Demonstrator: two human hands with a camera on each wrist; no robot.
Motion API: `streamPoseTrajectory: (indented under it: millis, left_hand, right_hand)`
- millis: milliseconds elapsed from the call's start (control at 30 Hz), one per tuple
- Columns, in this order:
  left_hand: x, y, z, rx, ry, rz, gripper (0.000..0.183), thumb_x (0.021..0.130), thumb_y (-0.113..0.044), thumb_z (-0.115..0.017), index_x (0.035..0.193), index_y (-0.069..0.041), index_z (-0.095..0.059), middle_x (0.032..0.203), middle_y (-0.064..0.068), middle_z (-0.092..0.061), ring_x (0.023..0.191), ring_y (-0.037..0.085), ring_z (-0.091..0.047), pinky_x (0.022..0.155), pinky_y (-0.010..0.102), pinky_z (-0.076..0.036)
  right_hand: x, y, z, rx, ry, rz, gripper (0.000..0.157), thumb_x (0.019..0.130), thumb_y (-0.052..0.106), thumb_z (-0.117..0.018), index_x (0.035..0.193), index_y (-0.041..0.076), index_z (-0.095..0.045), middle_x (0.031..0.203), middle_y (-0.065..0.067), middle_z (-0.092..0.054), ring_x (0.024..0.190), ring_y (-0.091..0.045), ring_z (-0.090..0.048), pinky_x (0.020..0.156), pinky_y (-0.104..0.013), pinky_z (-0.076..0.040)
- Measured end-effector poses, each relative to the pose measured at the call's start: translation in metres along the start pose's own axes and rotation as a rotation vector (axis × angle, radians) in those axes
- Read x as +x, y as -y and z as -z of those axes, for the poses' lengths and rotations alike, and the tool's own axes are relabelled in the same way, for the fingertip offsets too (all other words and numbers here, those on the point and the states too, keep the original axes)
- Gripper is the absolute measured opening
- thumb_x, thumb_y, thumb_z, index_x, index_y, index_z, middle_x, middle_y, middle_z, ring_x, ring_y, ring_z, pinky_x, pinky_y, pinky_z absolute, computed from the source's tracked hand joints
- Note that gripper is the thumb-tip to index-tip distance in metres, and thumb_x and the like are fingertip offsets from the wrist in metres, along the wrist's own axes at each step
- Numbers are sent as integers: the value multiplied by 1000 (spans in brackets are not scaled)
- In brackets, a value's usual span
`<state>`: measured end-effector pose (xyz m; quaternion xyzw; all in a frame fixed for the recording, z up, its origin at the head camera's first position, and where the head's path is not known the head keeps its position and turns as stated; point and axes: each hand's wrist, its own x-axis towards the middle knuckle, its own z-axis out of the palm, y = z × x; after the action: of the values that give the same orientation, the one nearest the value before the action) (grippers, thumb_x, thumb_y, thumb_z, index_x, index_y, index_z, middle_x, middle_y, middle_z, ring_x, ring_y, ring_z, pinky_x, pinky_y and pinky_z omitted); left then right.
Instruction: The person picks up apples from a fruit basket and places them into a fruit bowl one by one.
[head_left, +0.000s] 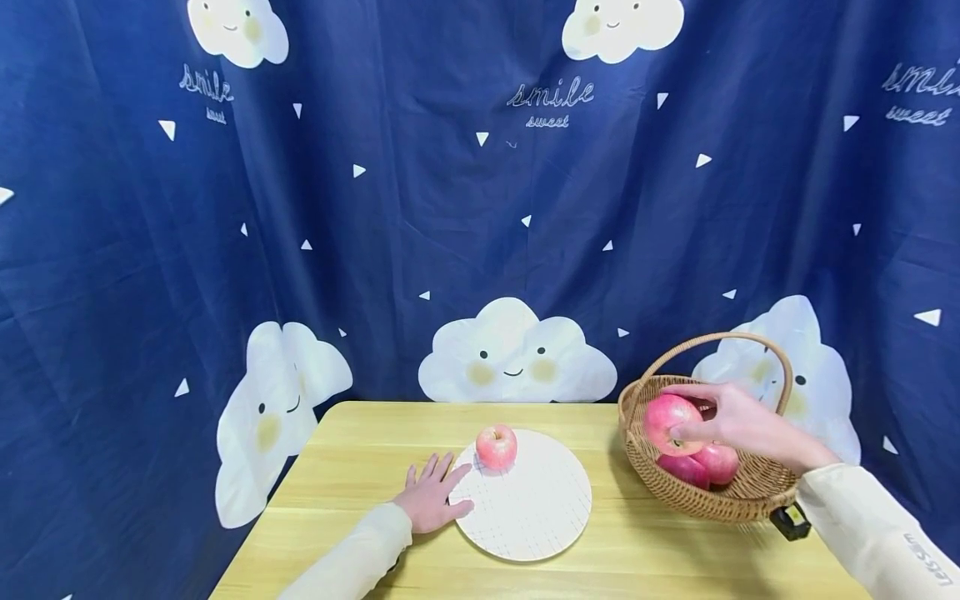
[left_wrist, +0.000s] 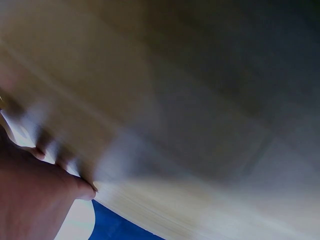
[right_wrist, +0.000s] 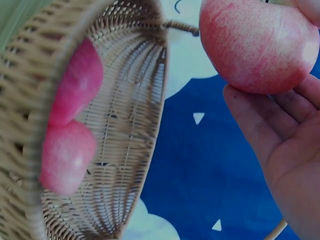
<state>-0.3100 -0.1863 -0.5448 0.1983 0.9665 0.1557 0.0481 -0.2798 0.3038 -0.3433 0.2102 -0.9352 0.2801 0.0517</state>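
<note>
My right hand [head_left: 731, 421] grips a red-pink apple [head_left: 671, 423] above the wicker basket [head_left: 675, 493], under its arched handle. In the right wrist view the held apple [right_wrist: 257, 47] sits between thumb and fingers, apart from the basket wall. Two more apples lie inside the basket, a darker red apple [right_wrist: 77, 82] and a lighter pink apple [right_wrist: 70, 157]. My left hand [head_left: 431, 497] lies with fingers spread at the left edge of a round white plate [head_left: 532, 508]. Another apple [head_left: 496, 447] stands on the plate's far left part, just beyond those fingertips.
The light wooden table [head_left: 360, 450] carries plate and basket, the basket at its right side. A dark blue curtain [head_left: 450, 208] with clouds hangs behind the table. A small black device [head_left: 791, 522] shows at the right wrist, by the basket's rim.
</note>
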Motion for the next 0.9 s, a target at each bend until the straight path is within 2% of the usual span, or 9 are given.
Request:
streamPoseTrajectory:
  millis: [167, 300, 467, 633, 900]
  left_hand:
    - [-2, -1, 1, 1, 4, -1, 77, 96, -68, -44, 158, -24, -33, 166, 18, -21, 153, 46, -15, 113, 75, -9]
    - [-2, -1, 2, 3, 7, -6, 76, 97, -67, -44, 159, -24, -33, 166, 19, -21, 152, 47, -15, 113, 76, -9]
    - [-3, -3, 5, 9, 12, -8, 76, 97, -67, -44, 159, -24, -32, 166, 18, -21, 153, 47, -15, 113, 76, -10]
    - [-2, -3, 5, 13, 11, -8, 76, 97, -67, -44, 159, -24, -32, 166, 18, -21, 152, 47, -15, 113, 75, -10]
    - [-3, -4, 5, 10, 8, -6, 76, 97, -68, -44, 159, -25, -32, 166, 18, -21, 153, 46, -16, 113, 76, -11]
  right_hand:
    - [1, 11, -5, -49, -18, 36, 72, 80, 49, -83, 137, 11, -63, 118, 0, -73, 102, -8, -64, 86, -23, -52]
    - [4, 16, -11, -65, -29, 71, 68, 79, 50, -83, 135, 16, -65, 116, 5, -73, 100, -4, -64, 87, -24, -52]
    - [10, 18, -20, 9, 0, 102, 65, 78, 47, -84, 133, 19, -66, 116, 9, -72, 98, -3, -65, 87, -22, -52]
    - [14, 21, -30, 52, 26, 129, 66, 79, 43, -85, 133, 9, -66, 117, 5, -73, 96, -2, -65, 85, -22, -53]
    - [21, 32, -43, 121, 81, 89, 71, 79, 41, -84, 136, 4, -62, 112, -2, -73, 92, -7, -67, 78, -24, -56]
